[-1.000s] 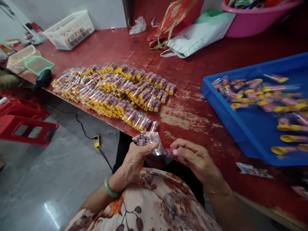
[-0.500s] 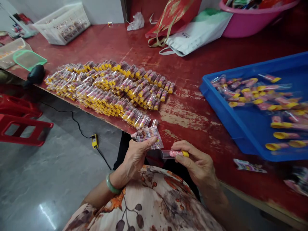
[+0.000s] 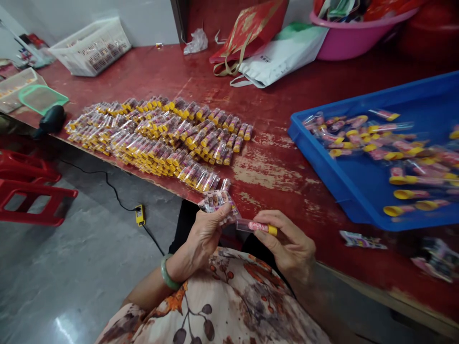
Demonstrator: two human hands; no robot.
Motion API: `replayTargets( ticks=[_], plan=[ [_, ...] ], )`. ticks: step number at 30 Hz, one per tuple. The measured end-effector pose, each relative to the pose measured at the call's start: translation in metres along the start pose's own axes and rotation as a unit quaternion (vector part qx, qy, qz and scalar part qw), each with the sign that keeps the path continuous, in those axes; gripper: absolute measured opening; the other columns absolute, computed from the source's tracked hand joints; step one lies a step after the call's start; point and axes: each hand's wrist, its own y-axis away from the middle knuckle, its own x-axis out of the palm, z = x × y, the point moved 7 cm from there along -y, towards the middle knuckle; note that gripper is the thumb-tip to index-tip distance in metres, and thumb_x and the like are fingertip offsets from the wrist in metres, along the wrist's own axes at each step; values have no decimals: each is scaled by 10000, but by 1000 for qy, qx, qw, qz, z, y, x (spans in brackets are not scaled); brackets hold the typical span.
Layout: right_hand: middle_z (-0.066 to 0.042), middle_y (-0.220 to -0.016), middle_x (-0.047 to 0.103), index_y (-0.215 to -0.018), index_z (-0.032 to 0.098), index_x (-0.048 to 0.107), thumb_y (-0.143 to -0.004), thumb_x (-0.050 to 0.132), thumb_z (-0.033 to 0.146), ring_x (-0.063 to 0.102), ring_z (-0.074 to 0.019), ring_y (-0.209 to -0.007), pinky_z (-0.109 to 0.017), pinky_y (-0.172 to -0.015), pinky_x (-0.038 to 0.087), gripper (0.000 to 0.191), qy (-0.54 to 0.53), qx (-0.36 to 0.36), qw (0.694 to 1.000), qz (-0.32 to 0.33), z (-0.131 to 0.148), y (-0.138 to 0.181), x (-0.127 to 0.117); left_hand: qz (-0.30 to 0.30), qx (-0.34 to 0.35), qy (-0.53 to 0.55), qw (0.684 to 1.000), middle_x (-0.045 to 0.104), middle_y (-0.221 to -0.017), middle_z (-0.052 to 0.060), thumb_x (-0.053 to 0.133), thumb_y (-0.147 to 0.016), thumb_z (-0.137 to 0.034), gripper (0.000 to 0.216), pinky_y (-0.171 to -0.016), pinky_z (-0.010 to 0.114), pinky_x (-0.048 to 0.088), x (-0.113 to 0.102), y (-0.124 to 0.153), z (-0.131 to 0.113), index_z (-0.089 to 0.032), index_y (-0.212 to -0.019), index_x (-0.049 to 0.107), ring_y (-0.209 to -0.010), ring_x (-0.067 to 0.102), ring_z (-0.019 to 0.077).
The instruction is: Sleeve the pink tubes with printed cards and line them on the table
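Between the fingers and thumb of my right hand (image 3: 292, 243) is a clear plastic tube (image 3: 256, 226) with pink contents and a yellow cap. It lies nearly level, its clear end pointing left. My left hand (image 3: 206, 234) pinches a printed plastic wrapper (image 3: 218, 201) under the thumb. The tube's clear end is at the wrapper's lower right edge; whether it is inside I cannot tell. Beyond my left hand, rows of wrapped yellow-capped tubes (image 3: 161, 136) are piled on the red table (image 3: 272, 174). Loose tubes (image 3: 380, 138) lie in a blue tray (image 3: 335, 191) at right.
Printed wrappers (image 3: 362, 240) lie on the table before the tray. At the back stand a white basket (image 3: 91, 48), a red bag (image 3: 247, 33), a white bag (image 3: 279, 55) and a pink basin (image 3: 358, 36). Red stools (image 3: 36, 200) and a yellow power socket (image 3: 140, 215) are on the left floor.
The tube in my right hand has moved slightly left, closer to the wrapper. My left hand keeps its pinch on the wrapper. The whole view has shifted a little.
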Motion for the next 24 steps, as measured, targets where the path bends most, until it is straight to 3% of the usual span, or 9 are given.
replayTargets(
  ticks=[4, 10, 16, 19, 24],
  plan=[
    [-55, -971, 647, -1023, 237, 657, -820, 640, 149, 630, -199, -892, -354, -790, 520, 222, 72, -80, 993, -54, 13, 4, 0, -16, -19, 13, 1000, 723, -863, 54, 882, -548, -282, 425, -663, 265, 522, -5, -3, 7, -121, -894, 695, -697, 652, 143],
    [-47, -1039, 668, -1191, 304, 588, -762, 706, 92, 658, -208, -904, -338, -754, 560, 493, 222, -214, 947, -90, 28, 21, 12, -18, 4, 31, 999, 719, -902, 47, 877, -558, -281, 447, -702, 282, 528, -8, -1, 6, -145, -941, 693, -756, 654, 159],
    [-37, -1028, 687, -1144, 302, 609, -766, 740, 195, 681, -208, -860, -333, -738, 582, 415, 266, -221, 934, -89, 21, 27, 12, -38, 25, 47, 998, 705, -817, 59, 901, -497, -301, 465, -691, 296, 509, -9, 2, 1, -111, -868, 695, -693, 635, 159],
    [-30, -1026, 690, -1109, 307, 619, -766, 747, 237, 683, -208, -855, -332, -734, 583, 373, 286, -227, 928, -74, 17, 27, 13, -34, 44, 50, 997, 712, -872, 82, 899, -500, -295, 463, -733, 310, 504, -7, 4, -2, -109, -875, 699, -736, 643, 175],
    [-31, -993, 703, -1091, 286, 648, -715, 788, 149, 680, -198, -851, -299, -735, 554, 425, 322, -305, 893, -79, 22, 35, 24, -34, 29, 56, 997, 707, -876, 93, 899, -495, -302, 477, -717, 316, 503, -9, 5, 1, -102, -885, 713, -725, 635, 180]
  ],
)
